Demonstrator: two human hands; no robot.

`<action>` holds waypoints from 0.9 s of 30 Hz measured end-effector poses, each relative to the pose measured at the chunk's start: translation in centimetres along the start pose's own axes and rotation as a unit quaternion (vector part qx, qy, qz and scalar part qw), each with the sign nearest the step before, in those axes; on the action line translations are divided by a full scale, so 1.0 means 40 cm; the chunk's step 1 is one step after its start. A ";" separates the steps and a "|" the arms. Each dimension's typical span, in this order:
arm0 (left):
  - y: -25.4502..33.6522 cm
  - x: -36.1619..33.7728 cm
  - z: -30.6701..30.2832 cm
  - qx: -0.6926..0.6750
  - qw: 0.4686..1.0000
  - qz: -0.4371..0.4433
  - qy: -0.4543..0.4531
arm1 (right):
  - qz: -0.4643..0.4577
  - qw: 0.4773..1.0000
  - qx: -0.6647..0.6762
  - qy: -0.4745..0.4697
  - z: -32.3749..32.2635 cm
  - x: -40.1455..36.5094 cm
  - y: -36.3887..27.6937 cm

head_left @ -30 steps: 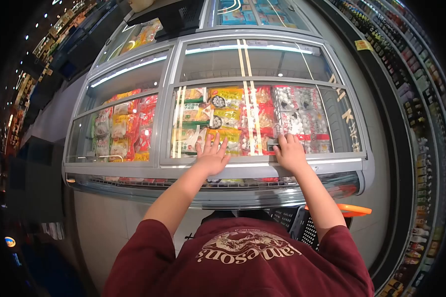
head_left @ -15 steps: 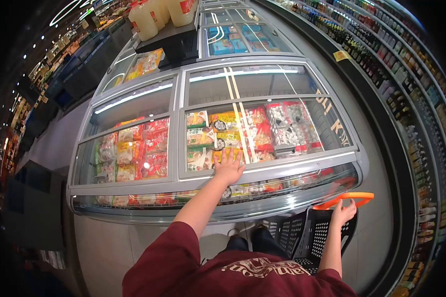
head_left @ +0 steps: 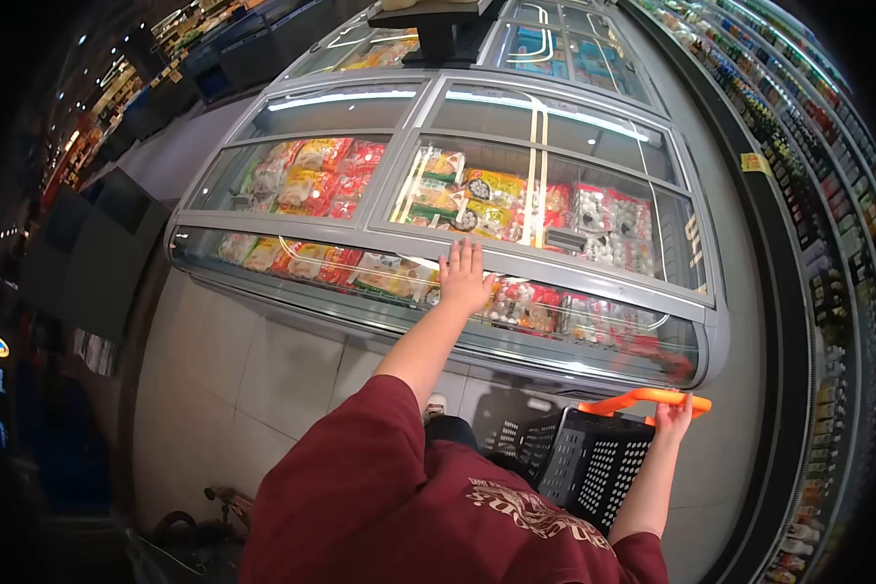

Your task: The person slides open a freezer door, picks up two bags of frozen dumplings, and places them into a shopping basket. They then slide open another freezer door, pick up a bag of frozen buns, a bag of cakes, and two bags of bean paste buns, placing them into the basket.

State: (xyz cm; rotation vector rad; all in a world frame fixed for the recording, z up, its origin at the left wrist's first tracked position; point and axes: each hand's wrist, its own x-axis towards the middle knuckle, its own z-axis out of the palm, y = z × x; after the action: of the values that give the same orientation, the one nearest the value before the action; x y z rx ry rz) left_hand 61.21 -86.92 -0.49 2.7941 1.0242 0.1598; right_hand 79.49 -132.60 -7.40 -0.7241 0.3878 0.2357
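My left hand [head_left: 466, 279] lies flat with fingers extended on the grey front frame of a glass-topped chest freezer [head_left: 360, 237]. It holds nothing. Under the glass near my fingertips are yellow-and-black bags of frozen food [head_left: 490, 202], with red-and-white bags [head_left: 613, 216] to their right. At my right side, my right hand [head_left: 674, 419] is closed around the orange handle [head_left: 618, 400] of a black perforated shopping basket [head_left: 594, 467]. Part of the basket's inside shows, and no goods are visible there.
Red and yellow bags [head_left: 311, 185] fill the freezer's left section. Shelves of bottles [head_left: 798, 165] line the right side of the aisle. A black stand [head_left: 448, 29] rises at the far end. Dark boxy shapes [head_left: 78, 253] stand at left, and a wheeled object [head_left: 200, 521] is at lower left.
My view has turned and the freezer appears shifted to the right and up. My left hand has slid from the glass edge onto the front frame. My right hand still grips the handle.
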 end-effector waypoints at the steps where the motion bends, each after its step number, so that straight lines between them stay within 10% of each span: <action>1: 0.017 -0.015 0.001 0.001 1.000 -0.012 0.001 | 0.009 0.998 -0.007 -0.065 -0.011 -0.006 -0.007; 7: 0.055 -0.030 -0.043 0.047 0.995 -0.046 -0.073 | 0.030 0.990 -0.091 0.106 0.047 -0.122 0.056; 20: 0.082 -0.032 0.010 0.015 0.998 -0.061 0.027 | 0.253 0.910 -0.329 -0.012 -0.171 -0.544 -0.109; 27: 0.241 -0.021 0.062 0.010 0.989 -0.131 0.062 | 0.160 0.528 -0.831 0.070 -0.334 -0.670 -0.298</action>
State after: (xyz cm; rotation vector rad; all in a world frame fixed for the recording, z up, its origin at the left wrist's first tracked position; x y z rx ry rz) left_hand 67.05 -95.01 -1.14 2.6623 1.4156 0.2929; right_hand 55.85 -152.40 1.91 -2.6325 0.3538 0.9661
